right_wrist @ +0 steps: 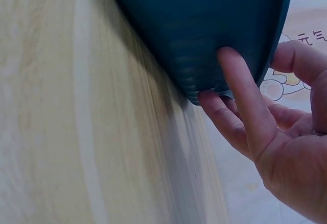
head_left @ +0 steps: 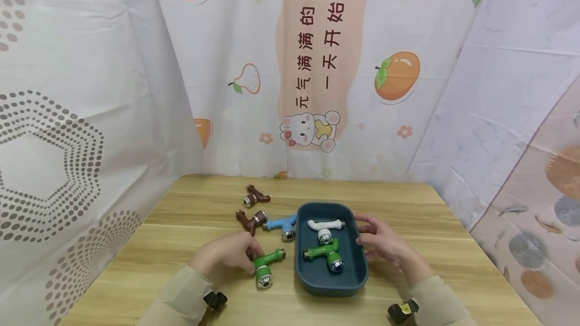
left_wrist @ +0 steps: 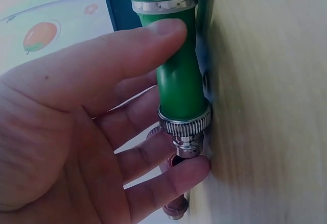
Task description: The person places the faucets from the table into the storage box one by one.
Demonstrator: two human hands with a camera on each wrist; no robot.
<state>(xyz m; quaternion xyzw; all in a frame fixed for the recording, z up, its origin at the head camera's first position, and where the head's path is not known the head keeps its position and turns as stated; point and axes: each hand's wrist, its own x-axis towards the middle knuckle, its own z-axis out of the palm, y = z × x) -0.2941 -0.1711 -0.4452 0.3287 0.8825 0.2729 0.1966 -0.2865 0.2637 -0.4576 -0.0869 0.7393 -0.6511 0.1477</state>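
Note:
My left hand [head_left: 231, 254] holds a green tap [head_left: 264, 267] low over the table, left of a dark blue plastic bin [head_left: 332, 289]. In the left wrist view the thumb [left_wrist: 168, 27] lies across the green body, with fingers behind it and near its ridged metal collar. My right hand [head_left: 385, 240] grips the bin's right side. Its thumb is at the rim, while other fingers [right_wrist: 240, 81] press the outer wall. Inside the bin lie a white tap [head_left: 323, 228] and another green tap [head_left: 327, 251].
A blue tap [head_left: 282, 224] lies against the bin's left side. Two brown taps [head_left: 248, 221] lie farther left and back on the wooden table [head_left: 389, 192]. Printed curtains [head_left: 254, 39] hang behind the table and at both sides.

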